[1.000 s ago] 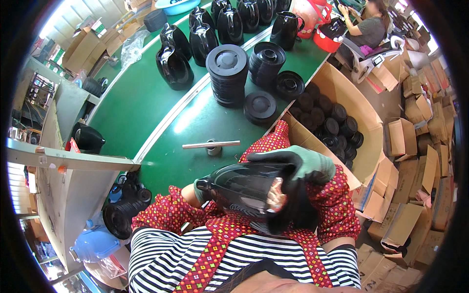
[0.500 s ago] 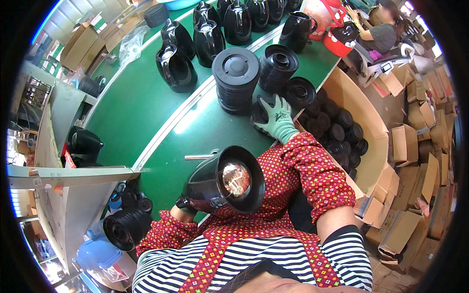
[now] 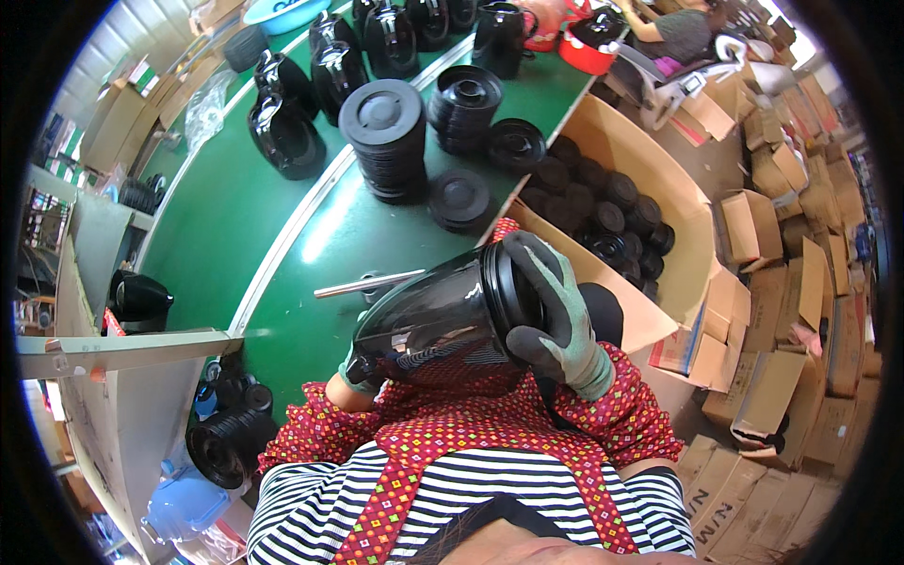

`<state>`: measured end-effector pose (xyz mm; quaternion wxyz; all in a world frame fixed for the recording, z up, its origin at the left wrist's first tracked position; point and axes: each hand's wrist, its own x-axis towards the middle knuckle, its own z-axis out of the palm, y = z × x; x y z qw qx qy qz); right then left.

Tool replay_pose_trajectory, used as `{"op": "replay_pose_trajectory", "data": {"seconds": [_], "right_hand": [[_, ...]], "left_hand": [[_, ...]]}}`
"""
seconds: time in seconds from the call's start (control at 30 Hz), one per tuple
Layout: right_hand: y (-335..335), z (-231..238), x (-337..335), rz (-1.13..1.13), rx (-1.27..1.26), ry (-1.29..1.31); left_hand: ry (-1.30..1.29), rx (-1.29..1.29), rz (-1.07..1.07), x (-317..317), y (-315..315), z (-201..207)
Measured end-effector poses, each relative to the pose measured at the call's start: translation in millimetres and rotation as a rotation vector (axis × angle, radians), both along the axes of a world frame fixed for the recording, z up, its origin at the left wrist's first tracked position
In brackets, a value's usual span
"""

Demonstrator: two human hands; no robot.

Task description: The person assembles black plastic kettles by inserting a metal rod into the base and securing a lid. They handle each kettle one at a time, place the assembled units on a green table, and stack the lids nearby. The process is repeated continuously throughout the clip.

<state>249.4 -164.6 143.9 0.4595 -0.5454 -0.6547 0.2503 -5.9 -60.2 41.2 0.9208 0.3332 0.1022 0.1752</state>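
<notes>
A glossy black jug body [image 3: 438,306] lies on its side in front of my chest, its wide end toward the right. My left hand [image 3: 354,375], in a pale green glove, grips its narrow end and is mostly hidden behind it. My right hand [image 3: 556,315], gloved in green and grey, is closed around a black round base piece [image 3: 516,292] against the jug's wide end. Whether the piece is fully seated cannot be seen. Beyond the jug, on the green table [image 3: 282,301], lies a metal rod [image 3: 369,283].
Stacks of black round discs [image 3: 383,115] [image 3: 465,105] stand on the table, with loose discs [image 3: 460,199] beside them. Several black jugs [image 3: 285,137] stand farther back. A carton [image 3: 692,207] of black discs is at the right. A person [image 3: 683,40] sits at the far right.
My right hand has come back from the discs to the jug, bringing a round piece to its wide end. The jug has turned rightward, and its shiny inside is now covered.
</notes>
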Motion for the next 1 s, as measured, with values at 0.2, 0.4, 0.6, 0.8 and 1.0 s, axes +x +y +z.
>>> {"op": "replay_pose_trajectory", "data": {"seconds": [0.2,0.4,0.6,0.8,1.0], "right_hand": [[-47,9,6,-0.05,0.051,0.072],[-69,13,5,-0.12,0.028,0.304],[-64,-4,19,-0.08,-0.497,1.084],[-77,39,61,0.117,-0.643,0.796],[-62,17,33,0.016,0.258,0.115]], "left_hand": [[0.025,0.201,-0.015,18,-18,23],[0.219,0.59,0.328,8,-22,31],[0.192,1.706,0.661,10,8,99],[0.321,1.301,0.59,2,15,100],[0.372,1.387,0.433,-9,22,32]]}}
